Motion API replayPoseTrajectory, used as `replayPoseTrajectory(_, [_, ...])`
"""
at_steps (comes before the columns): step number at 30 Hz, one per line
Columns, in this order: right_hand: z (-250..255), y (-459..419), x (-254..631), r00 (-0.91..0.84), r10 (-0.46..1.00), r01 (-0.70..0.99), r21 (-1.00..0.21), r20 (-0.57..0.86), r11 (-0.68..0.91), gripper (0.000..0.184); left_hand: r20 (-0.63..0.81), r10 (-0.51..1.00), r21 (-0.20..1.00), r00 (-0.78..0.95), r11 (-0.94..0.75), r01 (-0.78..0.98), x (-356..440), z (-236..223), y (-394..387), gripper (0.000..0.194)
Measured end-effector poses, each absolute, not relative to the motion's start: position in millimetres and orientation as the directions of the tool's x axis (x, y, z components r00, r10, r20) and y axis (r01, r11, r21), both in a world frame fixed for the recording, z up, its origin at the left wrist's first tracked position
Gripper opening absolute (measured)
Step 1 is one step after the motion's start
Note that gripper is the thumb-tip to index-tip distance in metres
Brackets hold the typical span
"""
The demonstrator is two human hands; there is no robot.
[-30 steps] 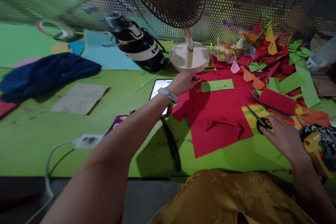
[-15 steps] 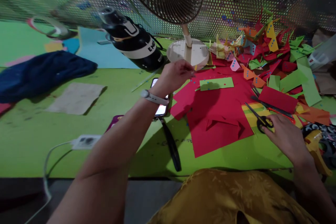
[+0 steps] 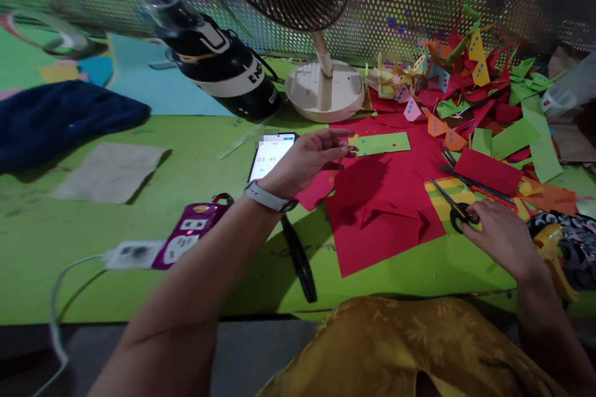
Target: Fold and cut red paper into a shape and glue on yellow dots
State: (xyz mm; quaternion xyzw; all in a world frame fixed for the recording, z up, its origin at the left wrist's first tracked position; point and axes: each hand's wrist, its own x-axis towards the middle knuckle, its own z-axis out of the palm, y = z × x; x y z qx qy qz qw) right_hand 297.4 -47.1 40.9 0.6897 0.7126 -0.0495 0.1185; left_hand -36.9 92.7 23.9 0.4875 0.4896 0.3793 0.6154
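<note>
My left hand, with a watch on the wrist, reaches over the red paper. Its thumb and fingers come together at the left end of a green paper strip dotted with small coloured bits. A tiny yellow scrap shows by the fingertips; whether they pinch it or the strip's end is unclear. At the right, my right hand is closed on the handles of black scissors, whose blades point away to the left, over yellow striped paper.
Folded paper pieces are heaped at the back right. A fan and a black bottle stand behind. Left of the red paper lie a lit phone, a purple power strip and a dark blue cloth.
My left hand has come down and slightly nearer, from above the red paper's back edge to the green strip's left end. The scissors stay in my right hand. The view has shifted slightly.
</note>
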Motion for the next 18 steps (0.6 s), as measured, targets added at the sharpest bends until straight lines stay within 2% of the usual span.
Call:
replayPoseTrajectory(3, [42.2,-47.2,295.5,0.057,0.958,0.997,0.068,-0.282,-0.039,0.015,-0.308,0.909,0.945,0.279,0.327,-0.021,-31.5,24.1,84.1,0.039])
replayPoseTrajectory(7, [45.4,-45.2,295.0,0.117,0.938,0.993,0.068,-0.326,-0.1,0.016,-0.33,0.893,0.933,0.306,0.357,-0.035,-25.8,23.7,76.3,0.03])
replayPoseTrajectory(10, [48.2,-43.7,296.9,0.176,0.926,0.982,-0.003,-0.334,-0.187,0.019,-0.344,0.877,0.928,0.337,0.372,-0.02,-20.8,22.6,71.5,0.031])
replayPoseTrajectory(12, [48.3,-44.0,298.1,0.207,0.92,0.953,-0.145,-0.332,-0.267,0.02,-0.356,0.863,0.921,0.359,0.389,-0.023,-16.8,21.2,68.3,0.035])
replayPoseTrajectory(14, [46.9,-45.5,297.5,0.188,0.924,0.864,-0.392,-0.334,-0.317,0.022,-0.367,0.852,0.912,0.374,0.408,-0.034,-12.8,19.7,65.2,0.034])
replayPoseTrajectory(16, [45.8,-47.0,294.1,0.127,0.935,0.697,-0.641,-0.331,-0.321,0.027,-0.379,0.84,0.903,0.389,0.427,-0.042,-9.6,18.8,62.0,0.026])
replayPoseTrajectory(18, [46.4,-47.4,288.1,0.069,0.931,0.514,-0.786,-0.36,-0.342,0.035,-0.384,0.829,0.896,0.407,0.442,-0.055,-7.4,19.2,58.6,0.019])
